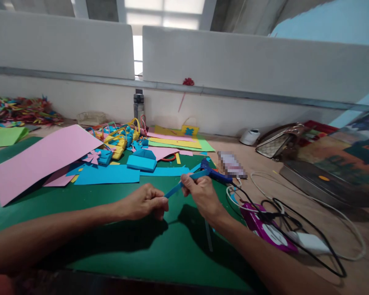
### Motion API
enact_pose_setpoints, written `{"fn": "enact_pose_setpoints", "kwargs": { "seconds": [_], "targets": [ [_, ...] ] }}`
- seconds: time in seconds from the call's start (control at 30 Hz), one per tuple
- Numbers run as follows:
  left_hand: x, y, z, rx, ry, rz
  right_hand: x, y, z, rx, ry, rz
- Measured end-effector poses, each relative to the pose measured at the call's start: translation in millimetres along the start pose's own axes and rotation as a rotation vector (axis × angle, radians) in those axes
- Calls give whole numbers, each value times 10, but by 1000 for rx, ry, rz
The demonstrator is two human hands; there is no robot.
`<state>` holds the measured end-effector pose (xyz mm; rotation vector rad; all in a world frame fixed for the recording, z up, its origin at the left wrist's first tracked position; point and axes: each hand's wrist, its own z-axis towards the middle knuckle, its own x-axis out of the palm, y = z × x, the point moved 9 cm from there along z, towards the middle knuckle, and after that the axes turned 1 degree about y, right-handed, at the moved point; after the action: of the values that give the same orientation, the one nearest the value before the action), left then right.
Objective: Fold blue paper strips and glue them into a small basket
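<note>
A narrow blue paper strip is stretched between my two hands above the green mat. My left hand pinches its near end, the fingers closed. Further along, my right hand grips the same strip between thumb and fingers, and the far end sticks out past it. Just beyond the right hand lies a dark blue glue gun. A folded blue paper piece and flat blue paper sheets rest behind my hands. A clear glue stick lies beneath my right wrist.
A large pink sheet leans up at left, beside small yellow and blue paper baskets. A purple power strip with tangled cables lies at right, near a phone and a dark case. A bottle stands behind.
</note>
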<state>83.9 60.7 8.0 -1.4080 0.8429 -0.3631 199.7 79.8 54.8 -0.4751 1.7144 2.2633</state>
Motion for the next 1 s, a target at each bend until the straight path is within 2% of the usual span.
{"fn": "enact_pose_setpoints", "kwargs": {
  "seconds": [0.13,0.43,0.77,1.0],
  "targets": [
    [-30,42,27,14,18,-110,-163,-73,111,22,-86,107],
    [-67,9,13,30,1,-111,-338,-226,269,70,-183,263],
    [-268,-48,17,123,-186,62,-593,-239,359,63,-342,412],
    [-344,-14,60,152,-253,162,-640,-279,364,80,-389,417]
  ]
}}
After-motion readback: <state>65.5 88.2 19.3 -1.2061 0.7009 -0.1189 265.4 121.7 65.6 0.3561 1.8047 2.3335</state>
